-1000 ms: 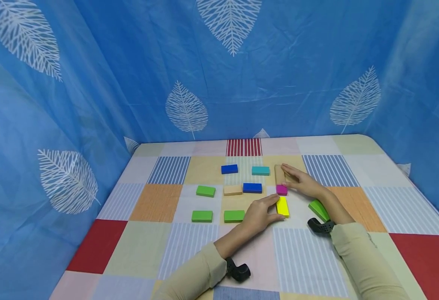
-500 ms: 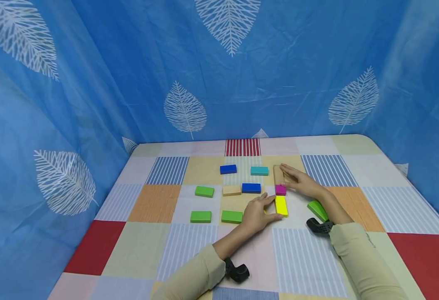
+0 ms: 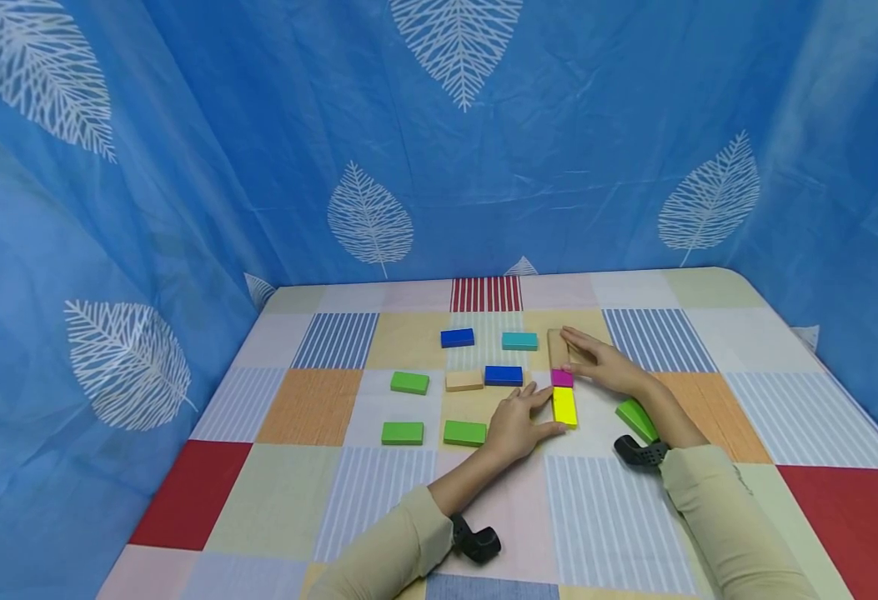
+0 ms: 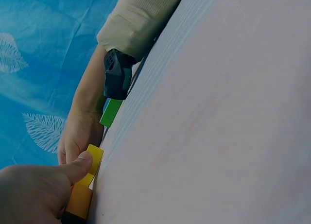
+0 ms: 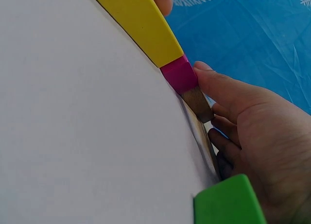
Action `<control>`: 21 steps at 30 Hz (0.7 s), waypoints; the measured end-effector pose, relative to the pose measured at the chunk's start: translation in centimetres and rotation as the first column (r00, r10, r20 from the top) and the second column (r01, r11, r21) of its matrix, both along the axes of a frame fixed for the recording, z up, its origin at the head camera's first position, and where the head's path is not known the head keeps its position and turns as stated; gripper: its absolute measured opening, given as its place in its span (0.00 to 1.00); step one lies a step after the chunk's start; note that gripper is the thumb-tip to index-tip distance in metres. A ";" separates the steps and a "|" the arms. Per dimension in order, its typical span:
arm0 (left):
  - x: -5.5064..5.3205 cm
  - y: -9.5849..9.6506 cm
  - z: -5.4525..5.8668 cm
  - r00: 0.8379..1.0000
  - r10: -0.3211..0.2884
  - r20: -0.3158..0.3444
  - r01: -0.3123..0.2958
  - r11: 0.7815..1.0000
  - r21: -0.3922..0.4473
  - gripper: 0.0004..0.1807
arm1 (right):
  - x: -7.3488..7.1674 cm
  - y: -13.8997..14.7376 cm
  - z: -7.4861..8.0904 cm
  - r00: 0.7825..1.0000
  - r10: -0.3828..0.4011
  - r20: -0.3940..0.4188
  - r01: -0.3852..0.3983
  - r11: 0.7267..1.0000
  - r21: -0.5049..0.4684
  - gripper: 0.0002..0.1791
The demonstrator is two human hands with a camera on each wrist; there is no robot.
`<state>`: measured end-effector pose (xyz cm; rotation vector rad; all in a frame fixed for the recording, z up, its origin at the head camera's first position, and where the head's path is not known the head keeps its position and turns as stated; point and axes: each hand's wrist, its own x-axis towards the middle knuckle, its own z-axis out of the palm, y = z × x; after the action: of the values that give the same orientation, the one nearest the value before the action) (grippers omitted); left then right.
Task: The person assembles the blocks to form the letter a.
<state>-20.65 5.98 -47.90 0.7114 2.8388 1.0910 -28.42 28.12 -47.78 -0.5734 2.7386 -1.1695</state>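
Left hand [image 3: 515,427] pinches 1 yellow block [image 3: 564,408], its end abutting the magenta block [image 3: 562,378]; right hand [image 3: 609,367], thumb and forefinger spread, rests along the wooden block [image 3: 558,350].

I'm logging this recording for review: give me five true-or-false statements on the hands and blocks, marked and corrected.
1. The left hand touches the yellow block. True.
2. The yellow block and magenta block are apart. False: they touch.
3. The magenta block lies between the yellow block and a tan block. True.
4. The right hand grips the rightmost green block. False: that block lies near its wrist.
5. In the head view, the teal block is left of both dark blue blocks. False: it's right of the farther one.
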 end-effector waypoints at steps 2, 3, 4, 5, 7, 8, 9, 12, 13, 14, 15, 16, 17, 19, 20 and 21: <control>-0.1 0.0 0.0 1.000 0.000 -0.006 0.000 1.000 -0.004 0.34 | 0.0 0.0 0.0 1.000 -0.001 -0.003 0.001 1.000 -0.001 0.39; -0.1 0.0 0.0 1.000 0.000 -0.009 0.000 1.000 -0.008 0.34 | 0.0 0.0 0.0 1.000 -0.003 -0.004 0.003 1.000 -0.002 0.39; -0.1 0.0 0.0 1.000 0.000 -0.014 -0.001 1.000 -0.011 0.34 | 0.0 0.0 0.0 1.000 -0.005 -0.004 0.005 1.000 0.000 0.39; -0.1 0.0 0.0 1.000 0.000 -0.016 0.000 1.000 -0.013 0.34 | 0.0 0.0 0.0 1.000 -0.005 -0.005 0.005 1.000 0.002 0.39; -0.1 0.1 0.0 1.000 0.000 -0.023 0.000 1.000 -0.017 0.34 | 0.0 0.0 0.1 1.000 -0.005 -0.006 0.005 1.000 0.005 0.40; -0.1 0.1 0.0 1.000 -0.001 -0.026 0.000 1.000 -0.019 0.34 | 0.0 0.0 0.2 1.000 -0.007 -0.004 0.007 1.000 0.004 0.39; -0.1 0.1 0.0 1.000 -0.001 -0.031 0.001 1.000 -0.021 0.34 | 0.1 0.0 0.2 1.000 -0.006 -0.003 0.006 1.000 0.004 0.40; 0.0 0.1 0.0 0.999 -0.007 -0.048 0.006 1.000 -0.022 0.34 | 0.1 0.0 0.3 1.000 -0.004 -0.002 0.004 1.000 0.005 0.40; 0.0 0.1 0.0 0.998 -0.011 -0.054 0.010 1.000 -0.023 0.34 | 0.1 0.0 0.3 1.000 -0.008 -0.001 0.008 1.000 0.003 0.40; 0.0 0.1 0.0 0.998 -0.014 -0.061 0.012 1.000 -0.025 0.33 | 0.1 0.0 0.3 1.000 -0.009 0.000 0.009 1.000 0.003 0.40; 0.0 0.1 0.0 0.998 -0.017 -0.066 0.015 1.000 -0.027 0.33 | 0.1 0.0 0.3 1.000 -0.009 0.001 0.009 1.000 0.005 0.40; 0.0 0.1 0.0 0.997 -0.017 -0.070 0.015 0.999 -0.030 0.33 | 0.1 0.0 0.3 1.000 -0.007 0.000 0.007 1.000 0.004 0.40; 0.0 0.1 0.0 0.997 -0.018 -0.072 0.015 0.999 -0.033 0.33 | 0.1 0.0 0.3 1.000 -0.007 0.002 0.007 1.000 0.003 0.40; 0.0 0.0 0.0 0.997 -0.020 -0.077 0.017 0.999 -0.043 0.34 | 0.1 -0.1 0.2 1.000 -0.006 0.003 0.006 1.000 0.003 0.40; 0.0 0.0 0.0 0.997 -0.021 -0.078 0.017 0.999 -0.048 0.34 | 0.1 -0.1 0.1 1.000 -0.006 0.004 0.006 1.000 0.003 0.40; 0.1 0.0 -0.1 0.997 -0.020 -0.076 0.017 0.998 -0.052 0.34 | 0.1 -0.1 0.1 1.000 -0.006 0.003 0.006 1.000 0.002 0.40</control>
<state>-20.59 5.98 -47.97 0.7907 2.9055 1.0054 -28.30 28.03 -47.71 -0.5637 2.7408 -1.1680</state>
